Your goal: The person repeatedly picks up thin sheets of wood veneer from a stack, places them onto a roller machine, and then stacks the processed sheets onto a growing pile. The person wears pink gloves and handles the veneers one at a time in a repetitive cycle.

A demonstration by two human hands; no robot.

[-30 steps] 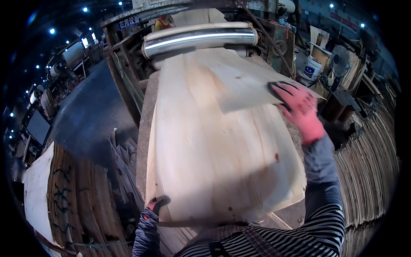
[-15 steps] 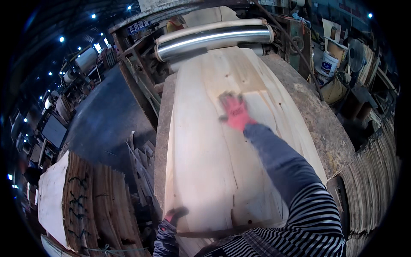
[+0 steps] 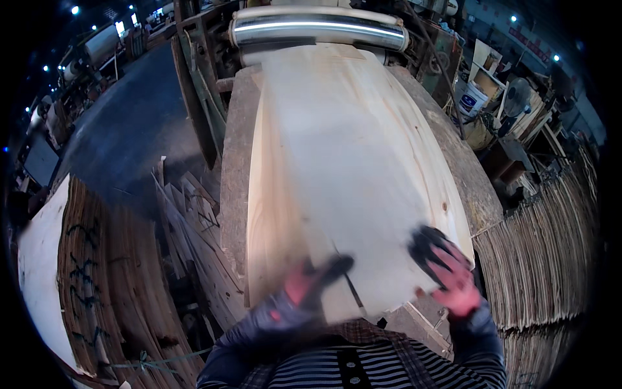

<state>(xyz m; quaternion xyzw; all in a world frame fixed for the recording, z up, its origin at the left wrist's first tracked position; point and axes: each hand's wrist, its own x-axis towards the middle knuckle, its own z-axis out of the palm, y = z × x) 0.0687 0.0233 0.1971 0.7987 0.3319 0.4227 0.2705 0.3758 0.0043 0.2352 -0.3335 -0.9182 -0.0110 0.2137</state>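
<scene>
A long pale wood veneer sheet lies on the table in front of me, its far end near the metal roller. Its near part looks smeared by motion, and a dark split runs in from its near edge. My left hand, in a pink glove with dark fingertips, is at the near edge; it is blurred and I cannot make out its grip. On the right near corner rests my right hand, gloved alike, its fingers stretched out and apart over the sheet.
The shiny roller spans the table's far end. Stacked veneer stands at the left and another veneer stack at the right. Loose wood strips lie beside the table's left. A white bucket and a fan stand far right.
My right hand has drawn back from the middle of the veneer to its near right corner. My left hand has moved right along the near edge. A paler veneer surface now covers the middle.
</scene>
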